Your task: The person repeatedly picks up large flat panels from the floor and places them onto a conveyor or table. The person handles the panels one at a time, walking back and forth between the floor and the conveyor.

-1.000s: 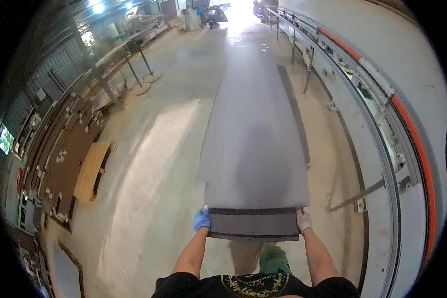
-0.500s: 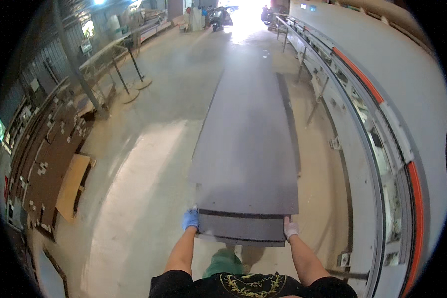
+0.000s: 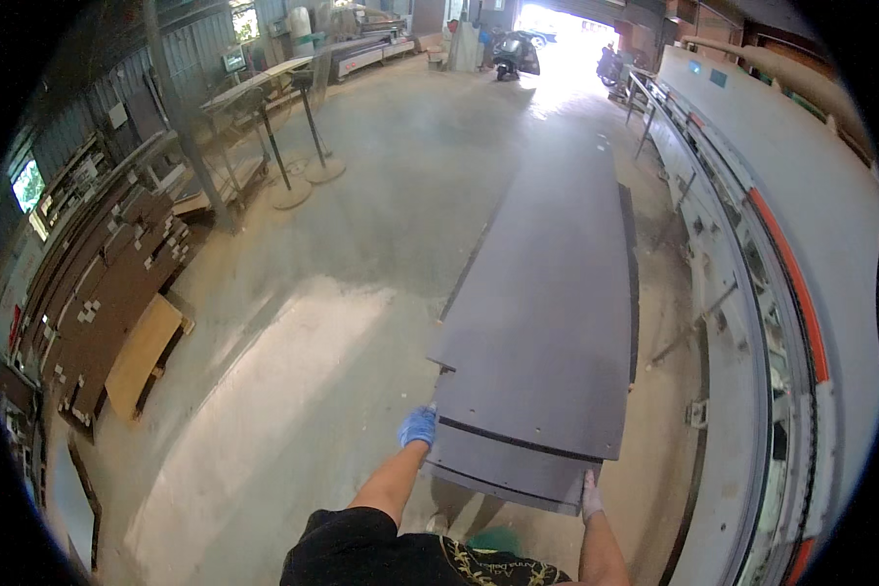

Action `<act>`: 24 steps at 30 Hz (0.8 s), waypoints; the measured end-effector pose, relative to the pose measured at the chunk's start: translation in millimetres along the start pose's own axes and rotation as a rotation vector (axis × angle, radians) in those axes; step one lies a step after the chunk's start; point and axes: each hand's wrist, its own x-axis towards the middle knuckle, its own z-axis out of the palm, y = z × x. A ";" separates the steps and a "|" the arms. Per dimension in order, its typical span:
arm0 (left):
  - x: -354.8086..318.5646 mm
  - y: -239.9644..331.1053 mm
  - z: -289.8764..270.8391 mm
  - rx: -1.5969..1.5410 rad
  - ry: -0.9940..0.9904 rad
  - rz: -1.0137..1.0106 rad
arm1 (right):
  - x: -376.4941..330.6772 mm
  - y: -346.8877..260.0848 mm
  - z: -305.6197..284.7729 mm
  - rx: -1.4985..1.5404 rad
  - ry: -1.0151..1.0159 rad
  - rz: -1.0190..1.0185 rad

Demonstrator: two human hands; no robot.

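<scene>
Grey panel [image 3: 513, 463], blue-gloved left hand [image 3: 417, 427] clamped on left edge, right hand [image 3: 591, 496] clamped on right edge, longer grey sheet [image 3: 552, 313] beyond

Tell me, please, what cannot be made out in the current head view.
Head view, right hand: most fingers hidden by the grey panels.
Head view, number of panels: the topmost covers those beneath.
Head view, beyond the doorway: lost in glare.
Head view, black shirt: cut off by the lower edge.
</scene>
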 end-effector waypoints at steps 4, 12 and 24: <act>94.5 99.5 18.7 0.055 -0.059 -0.003 | 92.9 -78.2 21.3 -0.036 -0.128 0.163; 264.6 252.1 79.1 0.131 0.117 0.031 | 263.6 -246.2 77.5 -0.077 -0.121 0.258; 497.2 452.6 152.6 0.653 -0.127 0.770 | 590.8 -405.1 199.3 -0.139 -0.118 0.266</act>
